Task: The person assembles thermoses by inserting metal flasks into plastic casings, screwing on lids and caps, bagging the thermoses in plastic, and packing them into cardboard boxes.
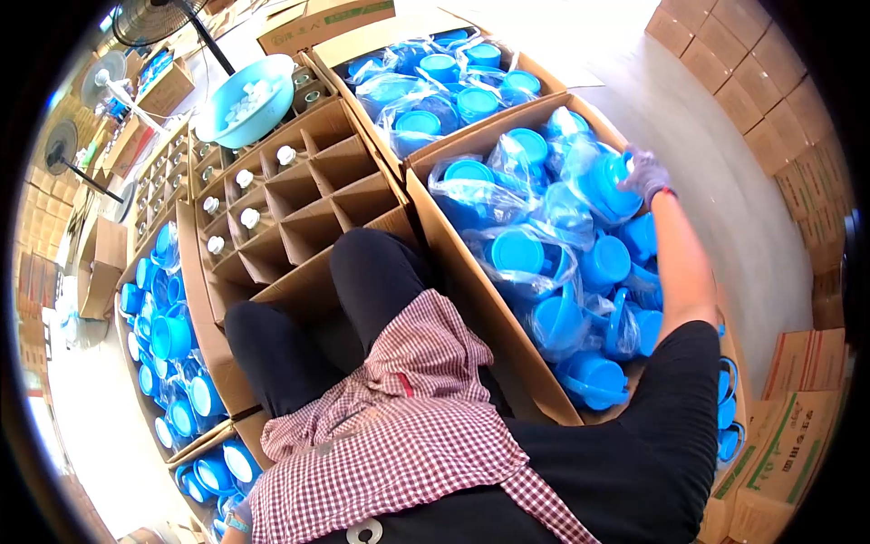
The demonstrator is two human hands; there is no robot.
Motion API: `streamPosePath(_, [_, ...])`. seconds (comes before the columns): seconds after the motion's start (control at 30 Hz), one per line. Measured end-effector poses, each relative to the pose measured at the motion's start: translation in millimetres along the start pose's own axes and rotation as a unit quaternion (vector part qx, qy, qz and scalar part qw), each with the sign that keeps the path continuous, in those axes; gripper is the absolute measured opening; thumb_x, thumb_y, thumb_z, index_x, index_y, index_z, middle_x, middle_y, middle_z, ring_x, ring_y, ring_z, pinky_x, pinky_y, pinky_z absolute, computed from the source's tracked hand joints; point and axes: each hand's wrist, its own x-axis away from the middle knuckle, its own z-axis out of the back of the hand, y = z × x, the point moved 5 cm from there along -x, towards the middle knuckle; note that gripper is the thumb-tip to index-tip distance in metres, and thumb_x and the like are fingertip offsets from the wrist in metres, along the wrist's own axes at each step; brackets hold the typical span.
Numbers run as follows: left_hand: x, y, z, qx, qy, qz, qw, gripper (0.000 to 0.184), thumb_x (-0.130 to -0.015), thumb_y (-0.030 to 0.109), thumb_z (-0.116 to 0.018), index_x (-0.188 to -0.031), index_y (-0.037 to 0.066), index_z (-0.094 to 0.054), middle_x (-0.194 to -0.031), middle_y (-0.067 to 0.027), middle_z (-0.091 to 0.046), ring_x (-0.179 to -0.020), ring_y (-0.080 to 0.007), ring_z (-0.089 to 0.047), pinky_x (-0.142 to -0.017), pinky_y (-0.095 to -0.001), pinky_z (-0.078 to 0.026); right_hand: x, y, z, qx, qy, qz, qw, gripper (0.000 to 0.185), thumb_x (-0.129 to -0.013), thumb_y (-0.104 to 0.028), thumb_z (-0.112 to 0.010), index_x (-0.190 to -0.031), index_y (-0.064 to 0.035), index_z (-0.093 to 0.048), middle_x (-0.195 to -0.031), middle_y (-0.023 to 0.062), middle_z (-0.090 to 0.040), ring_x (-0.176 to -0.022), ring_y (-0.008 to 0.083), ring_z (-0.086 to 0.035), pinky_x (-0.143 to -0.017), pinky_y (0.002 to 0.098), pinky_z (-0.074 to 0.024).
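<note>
My right hand (pixel 645 176), in a thin purple-grey glove, reaches to the far right side of an open carton (pixel 494 313). Its fingers are bent around the edge of a blue plastic cap (pixel 605 189), cup-shaped and partly wrapped in clear film. Around it lie several more blue caps (pixel 605 263), some with loop handles, many in clear plastic bags. Down at the lower left edge, my left hand (pixel 243 511) is mostly hidden by my apron. It is close to a carton of blue caps (pixel 216 473), and its fingers do not show.
Before my knees stands a divided carton (pixel 331 177) with several white-topped bottles (pixel 249 218) in its cells. A light-blue basin (pixel 249 100) holding small white pieces rests behind it. Another carton of blue caps (pixel 439 68) adjoins at the back. Stacked cartons (pixel 779 444) stand right; fans (pixel 109 77) stand left.
</note>
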Motion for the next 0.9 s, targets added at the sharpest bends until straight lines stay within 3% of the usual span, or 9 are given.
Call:
streamPosePath(0.13, [-16.7,10.7,12.0,0.051,0.011,0.029,0.998,0.016,-0.086,0.015,-0.07,-0.098,0.006,-0.073,-0.09,-0.0121,-0.072,-0.084,-0.027,-0.069,-0.074,-0.0359,-0.055,-38.0,-0.4,-151.2,0.013,-0.023,-0.062,0.998,0.068,-0.088,-0.017,-0.062,-0.152,-0.0255,-0.039,-0.147,0.0228,-0.051,-0.135,0.0431,-0.053,-0.11,0.0525,-0.0479])
streamPosePath(0.27, [-29.1,15.8,22.7,0.075,0.015,0.051,0.996,0.016,-0.086,0.016,-0.07,-0.097,0.005,-0.074,-0.088,-0.0119,-0.072,-0.083,-0.0265,-0.069,-0.073,-0.0356,-0.055,-57.7,12.6,-197.6,-0.076,0.073,-0.105,0.989,0.08,-0.083,-0.013,-0.062,-0.158,-0.026,-0.038,-0.168,0.0193,-0.022,-0.149,0.0544,-0.025,-0.122,0.0567,-0.0326])
streamPosePath(0.33, [-31.6,15.4,26.2,0.081,0.013,0.054,0.995,0.016,-0.086,0.016,-0.071,-0.096,0.005,-0.074,-0.088,-0.0119,-0.072,-0.082,-0.0262,-0.069,-0.072,-0.0355,-0.054,-60.5,11.2,-169.1,-0.051,0.047,-0.161,0.984,0.071,-0.084,-0.018,-0.065,-0.152,-0.0216,-0.045,-0.158,0.0222,-0.04,-0.143,0.0489,-0.039,-0.116,0.054,-0.0403])
streamPosePath(0.4, [-29.5,13.2,26.9,0.085,0.014,0.052,0.995,0.016,-0.086,0.017,-0.071,-0.096,0.004,-0.074,-0.087,-0.0118,-0.071,-0.081,-0.0259,-0.069,-0.072,-0.0354,-0.054,-59.1,-12.7,-102.8,-0.082,0.235,-0.057,0.967,0.049,-0.088,-0.022,-0.068,-0.135,-0.0145,-0.059,-0.139,0.0227,-0.058,-0.126,0.0397,-0.058,-0.102,0.0485,-0.0503])
streamPosePath(0.47, [-27.5,10.1,25.6,0.092,0.015,0.042,0.995,0.016,-0.086,0.017,-0.071,-0.095,0.004,-0.074,-0.086,-0.0117,-0.071,-0.08,-0.0257,-0.069,-0.071,-0.0353,-0.054,31.2,-106.7,9.2,-0.217,0.282,0.125,0.926,0.026,-0.089,-0.021,-0.072,-0.111,-0.0078,-0.068,-0.111,0.0169,-0.07,-0.1,0.0312,-0.069,-0.088,0.0434,-0.0544])
streamPosePath(0.57, [-21.9,5.8,21.2,0.102,0.007,0.018,0.995,0.016,-0.086,0.017,-0.071,-0.094,0.004,-0.074,-0.085,-0.0115,-0.071,-0.079,-0.0253,-0.069,-0.07,-0.0352,-0.054,162.8,-184.2,1.9,-0.354,-0.136,0.249,0.891,0.017,-0.086,-0.022,-0.074,-0.096,-0.0086,-0.072,-0.09,0.0116,-0.073,-0.084,0.0278,-0.071,-0.074,0.0377,-0.057])
streamPosePath(0.67, [-22.6,4.7,15.2,0.114,0.0,-0.009,0.993,0.017,-0.086,0.018,-0.071,-0.093,0.003,-0.074,-0.084,-0.0114,-0.071,-0.078,-0.0249,-0.069,-0.07,-0.035,-0.054,328.2,-212.5,-15.2,-0.209,-0.464,0.351,0.786,0.019,-0.085,-0.026,-0.072,-0.085,-0.0067,-0.072,-0.087,0.0131,-0.074,-0.082,0.0315,-0.072,-0.073,0.0398,-0.0574])
streamPosePath(0.73, [-28.4,2.6,15.6,0.12,0.0,-0.032,0.992,0.017,-0.086,0.018,-0.071,-0.092,0.003,-0.075,-0.083,-0.0113,-0.071,-0.077,-0.0246,-0.069,-0.069,-0.0349,-0.054,410.4,-185.2,-69.5,-0.271,-0.61,0.241,0.705,0.023,-0.095,-0.027,-0.064,-0.095,-0.0051,-0.071,-0.079,0.013,-0.07,-0.076,0.0228,-0.072,-0.072,0.0373,-0.0566])
streamPosePath(0.9, [-45.9,-2.0,14.9,0.134,0.0,-0.096,0.986,0.018,-0.086,0.019,-0.071,-0.091,0.002,-0.075,-0.081,-0.011,-0.071,-0.075,-0.0239,-0.068,-0.068,-0.0346,-0.053,474.5,-173.6,-71.2,-0.429,-0.465,0.046,0.773,0.026,-0.098,-0.025,-0.066,-0.106,-0.0006,-0.07,-0.087,0.0126,-0.071,-0.083,0.0172,-0.066,-0.078,0.0341,-0.0511])
